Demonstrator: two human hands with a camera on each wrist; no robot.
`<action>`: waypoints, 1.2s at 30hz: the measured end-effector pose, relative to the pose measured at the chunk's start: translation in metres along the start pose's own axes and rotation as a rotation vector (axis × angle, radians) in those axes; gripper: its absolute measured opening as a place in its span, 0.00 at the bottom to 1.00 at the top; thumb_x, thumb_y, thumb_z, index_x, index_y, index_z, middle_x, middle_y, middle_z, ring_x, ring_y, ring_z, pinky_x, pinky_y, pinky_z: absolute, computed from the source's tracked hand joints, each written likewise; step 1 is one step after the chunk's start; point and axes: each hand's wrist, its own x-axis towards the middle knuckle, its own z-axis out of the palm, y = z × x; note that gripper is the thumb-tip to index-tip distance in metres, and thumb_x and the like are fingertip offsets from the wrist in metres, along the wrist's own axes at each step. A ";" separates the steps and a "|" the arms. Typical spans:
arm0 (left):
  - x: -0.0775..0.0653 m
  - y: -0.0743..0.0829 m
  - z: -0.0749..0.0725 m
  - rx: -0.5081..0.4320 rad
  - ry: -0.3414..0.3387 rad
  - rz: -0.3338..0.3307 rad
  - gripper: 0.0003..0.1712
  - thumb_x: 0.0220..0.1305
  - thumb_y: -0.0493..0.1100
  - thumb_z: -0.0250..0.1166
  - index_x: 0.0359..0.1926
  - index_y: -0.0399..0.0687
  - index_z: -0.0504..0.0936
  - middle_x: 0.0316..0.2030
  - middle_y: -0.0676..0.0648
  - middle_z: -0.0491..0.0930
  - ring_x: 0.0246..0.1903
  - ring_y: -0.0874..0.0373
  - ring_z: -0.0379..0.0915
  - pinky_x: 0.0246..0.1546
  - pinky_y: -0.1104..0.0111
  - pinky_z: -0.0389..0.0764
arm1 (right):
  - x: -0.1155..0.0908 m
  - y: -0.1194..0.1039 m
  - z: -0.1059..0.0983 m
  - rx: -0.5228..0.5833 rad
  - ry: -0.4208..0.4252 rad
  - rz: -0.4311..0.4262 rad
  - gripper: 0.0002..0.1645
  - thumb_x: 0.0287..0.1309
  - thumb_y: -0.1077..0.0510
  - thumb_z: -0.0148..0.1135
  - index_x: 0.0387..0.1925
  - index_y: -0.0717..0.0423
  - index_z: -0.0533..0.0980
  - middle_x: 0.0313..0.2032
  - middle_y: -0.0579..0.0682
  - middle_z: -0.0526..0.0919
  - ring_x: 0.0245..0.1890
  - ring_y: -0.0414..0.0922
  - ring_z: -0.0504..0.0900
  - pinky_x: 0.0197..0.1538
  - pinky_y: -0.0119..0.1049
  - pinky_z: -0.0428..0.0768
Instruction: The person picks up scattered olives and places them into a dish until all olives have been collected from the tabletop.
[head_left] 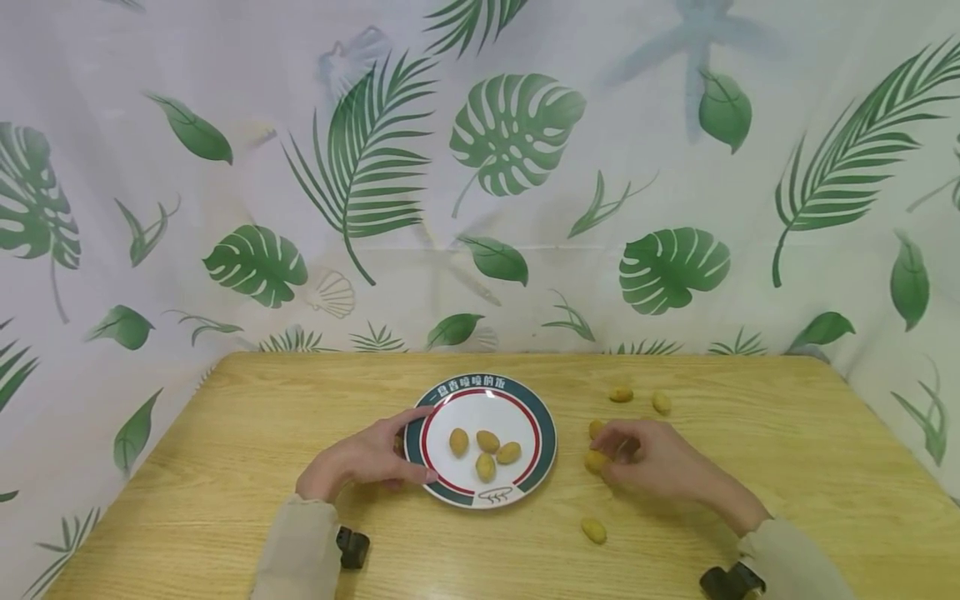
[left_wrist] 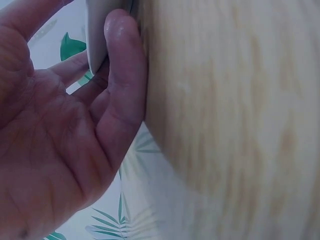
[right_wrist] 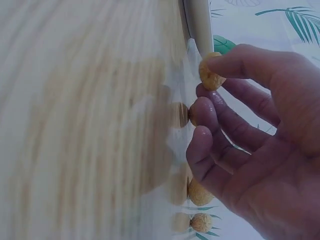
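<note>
A white round plate point(head_left: 480, 421) with a dark green rim and a red ring lies on the table. Several small yellow-brown oval fruits point(head_left: 486, 467) rest in its middle. My left hand point(head_left: 367, 454) holds the plate's left edge, thumb on the rim; in the left wrist view its fingers point(left_wrist: 122, 65) lie at the plate's underside. To the right of the plate, my right hand point(head_left: 660, 467) pinches one oval fruit point(right_wrist: 212, 72), rough-skinned, between thumb and fingertips. Just behind it another fruit point(head_left: 596, 429) is partly covered by the hand.
Two more fruits, a darker one point(head_left: 621, 393) and a paler one point(head_left: 661, 402), lie beyond my right hand. A single fruit point(head_left: 594, 531) lies nearer me. A leaf-patterned curtain point(head_left: 517, 133) hangs behind the wooden table point(head_left: 247, 433).
</note>
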 end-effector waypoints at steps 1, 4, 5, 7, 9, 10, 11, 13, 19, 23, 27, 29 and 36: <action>0.000 0.000 0.000 0.000 -0.001 -0.001 0.57 0.52 0.45 0.81 0.79 0.58 0.60 0.59 0.42 0.74 0.42 0.52 0.76 0.35 0.66 0.82 | 0.000 0.000 0.000 0.004 0.005 0.005 0.12 0.56 0.57 0.72 0.43 0.49 0.83 0.38 0.44 0.84 0.37 0.33 0.79 0.40 0.29 0.81; 0.000 0.000 0.000 -0.004 0.001 -0.008 0.57 0.51 0.45 0.81 0.79 0.58 0.60 0.60 0.42 0.74 0.44 0.52 0.76 0.35 0.66 0.82 | 0.002 -0.001 0.000 0.005 0.023 -0.003 0.11 0.58 0.57 0.71 0.44 0.49 0.83 0.40 0.44 0.85 0.38 0.34 0.80 0.40 0.29 0.81; 0.000 0.000 0.000 -0.009 0.003 -0.013 0.57 0.51 0.45 0.81 0.78 0.59 0.60 0.60 0.42 0.73 0.44 0.52 0.75 0.35 0.65 0.82 | 0.003 -0.002 0.000 0.006 0.029 -0.002 0.11 0.58 0.57 0.71 0.44 0.49 0.83 0.40 0.44 0.86 0.37 0.34 0.80 0.40 0.29 0.81; 0.001 0.000 0.000 -0.014 0.003 -0.016 0.57 0.51 0.45 0.81 0.78 0.59 0.60 0.61 0.42 0.73 0.44 0.52 0.75 0.35 0.66 0.82 | 0.006 -0.002 0.001 0.001 0.043 -0.010 0.11 0.58 0.58 0.71 0.44 0.49 0.83 0.40 0.44 0.86 0.37 0.34 0.80 0.39 0.29 0.81; 0.001 0.000 0.001 -0.020 0.001 -0.015 0.57 0.51 0.45 0.81 0.78 0.59 0.60 0.61 0.42 0.73 0.44 0.52 0.75 0.34 0.66 0.81 | 0.008 -0.004 0.001 -0.007 0.060 -0.016 0.11 0.58 0.59 0.71 0.44 0.49 0.83 0.39 0.43 0.86 0.36 0.34 0.80 0.39 0.30 0.81; 0.001 0.000 0.001 -0.021 0.001 -0.016 0.57 0.51 0.45 0.81 0.78 0.59 0.60 0.61 0.42 0.73 0.43 0.52 0.75 0.34 0.66 0.81 | 0.009 -0.005 0.001 -0.009 0.071 -0.018 0.11 0.58 0.59 0.71 0.44 0.49 0.83 0.39 0.43 0.86 0.36 0.34 0.80 0.39 0.30 0.81; 0.001 0.000 0.001 -0.021 0.000 -0.015 0.57 0.51 0.45 0.81 0.78 0.59 0.60 0.60 0.42 0.73 0.42 0.52 0.76 0.34 0.66 0.81 | 0.011 -0.006 0.002 -0.009 0.080 -0.018 0.11 0.58 0.60 0.71 0.44 0.49 0.83 0.38 0.43 0.86 0.36 0.34 0.80 0.40 0.30 0.81; 0.001 0.001 0.001 -0.026 -0.002 -0.017 0.57 0.52 0.45 0.81 0.78 0.59 0.60 0.60 0.42 0.73 0.40 0.52 0.76 0.34 0.66 0.80 | 0.013 -0.008 0.002 -0.005 0.098 -0.019 0.11 0.59 0.60 0.71 0.44 0.50 0.84 0.38 0.42 0.86 0.36 0.34 0.81 0.41 0.30 0.81; 0.000 0.001 -0.001 -0.021 -0.019 -0.010 0.56 0.53 0.45 0.80 0.79 0.58 0.58 0.60 0.41 0.72 0.38 0.52 0.76 0.33 0.66 0.80 | 0.021 -0.013 0.005 0.019 0.139 -0.022 0.12 0.59 0.59 0.72 0.45 0.50 0.84 0.41 0.45 0.88 0.37 0.36 0.82 0.42 0.30 0.81; -0.001 0.001 -0.002 -0.020 -0.023 -0.014 0.57 0.53 0.45 0.80 0.79 0.58 0.58 0.60 0.41 0.72 0.39 0.52 0.75 0.34 0.66 0.80 | 0.027 -0.013 0.009 0.035 0.153 -0.019 0.13 0.59 0.60 0.71 0.46 0.50 0.84 0.43 0.47 0.88 0.39 0.38 0.83 0.42 0.31 0.82; 0.000 0.001 -0.002 -0.022 -0.028 -0.012 0.57 0.53 0.46 0.80 0.79 0.58 0.58 0.63 0.40 0.70 0.42 0.52 0.75 0.35 0.66 0.81 | 0.033 -0.012 0.012 0.049 0.163 -0.008 0.13 0.59 0.59 0.72 0.47 0.49 0.83 0.44 0.47 0.87 0.39 0.39 0.83 0.43 0.31 0.82; 0.001 0.000 -0.002 -0.025 -0.026 -0.014 0.57 0.53 0.46 0.80 0.79 0.60 0.59 0.64 0.40 0.68 0.43 0.51 0.75 0.36 0.66 0.81 | 0.036 -0.013 0.014 0.063 0.166 -0.016 0.13 0.59 0.59 0.72 0.47 0.50 0.83 0.44 0.47 0.87 0.40 0.39 0.83 0.43 0.32 0.82; 0.001 0.000 -0.002 -0.031 -0.028 -0.019 0.57 0.52 0.46 0.81 0.79 0.61 0.59 0.67 0.40 0.66 0.49 0.50 0.73 0.37 0.65 0.81 | 0.045 -0.019 0.017 0.095 0.161 -0.046 0.13 0.61 0.58 0.71 0.47 0.50 0.84 0.45 0.49 0.87 0.41 0.40 0.83 0.43 0.32 0.83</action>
